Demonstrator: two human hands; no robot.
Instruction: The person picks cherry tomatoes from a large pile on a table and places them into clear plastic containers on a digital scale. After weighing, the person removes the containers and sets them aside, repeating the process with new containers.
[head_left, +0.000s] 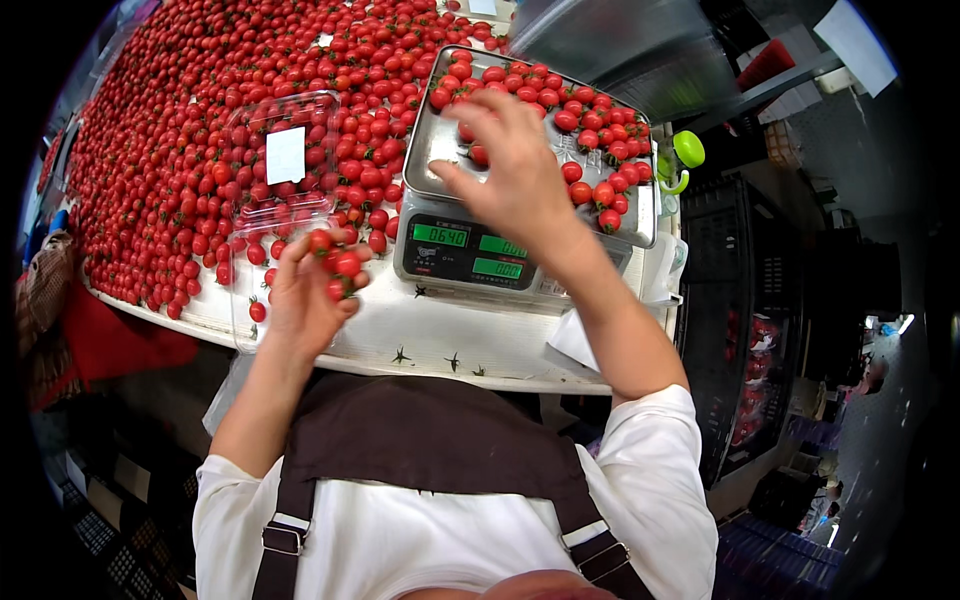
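Several red cherry tomatoes (346, 263) rest in my left hand (304, 296), its fingers curled around them. That hand is over the near half of an open clear plastic clamshell box (244, 300), with a few tomatoes visible through it. The box's other half, bearing a white label (286, 155), lies over the tomato pile. My right hand (510, 161), slightly blurred, is above the metal pan (429, 154) of a digital scale, fingers apart and nothing visible in its grasp. Cherry tomatoes (600, 127) are spread over the pan's far and right sides. Below it, the scale's displays (440, 234) glow green.
A large heap of cherry tomatoes (157, 172) covers the left and far parts of the white table (360, 349). Loose green stems (454, 361) lie near its front edge. Black crates (720, 315) stand to the right, beside a green-lidded container (687, 150).
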